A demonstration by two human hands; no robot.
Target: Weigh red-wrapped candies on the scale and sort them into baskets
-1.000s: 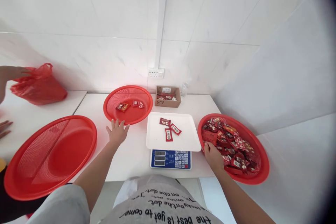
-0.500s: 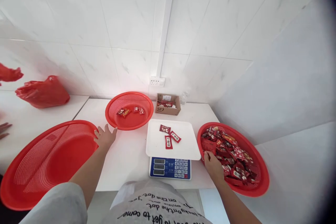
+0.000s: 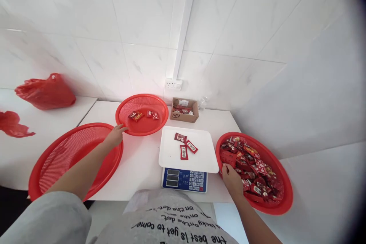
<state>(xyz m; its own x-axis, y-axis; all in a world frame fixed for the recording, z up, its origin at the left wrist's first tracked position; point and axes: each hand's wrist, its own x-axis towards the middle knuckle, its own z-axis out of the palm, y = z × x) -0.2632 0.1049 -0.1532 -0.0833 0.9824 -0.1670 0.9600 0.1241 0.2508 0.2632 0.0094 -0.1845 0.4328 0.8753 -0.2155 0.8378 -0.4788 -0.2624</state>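
Observation:
My left hand (image 3: pixel 115 136) lies over the right rim of a large empty red mesh basket (image 3: pixel 61 160), fingers closed on the rim, close to a smaller red basket (image 3: pixel 134 129) that holds a few red snack packets (image 3: pixel 143 114). My right hand (image 3: pixel 232 178) sits curled at the near-left edge of a third red basket (image 3: pixel 283 198), which is full of red snack packets (image 3: pixel 251 164). What its fingers hold is hidden. Between my hands stands a scale with a white tray (image 3: pixel 171 152), and three red packets (image 3: pixel 185 146) lie on it.
A small cardboard box (image 3: pixel 184 114) with packets and a clear bottle (image 3: pixel 202 103) stand against the tiled wall, below a socket (image 3: pixel 174 83). A red plastic bag (image 3: pixel 45 91) and another crumpled red bag (image 3: pixel 13 124) lie on the neighbouring table at left. The scale's keypad (image 3: pixel 184 179) faces me.
My left hand moved from the small basket to the large basket's rim, and that basket has slid right. Another person's hands at far left are gone from view. My right hand stayed put.

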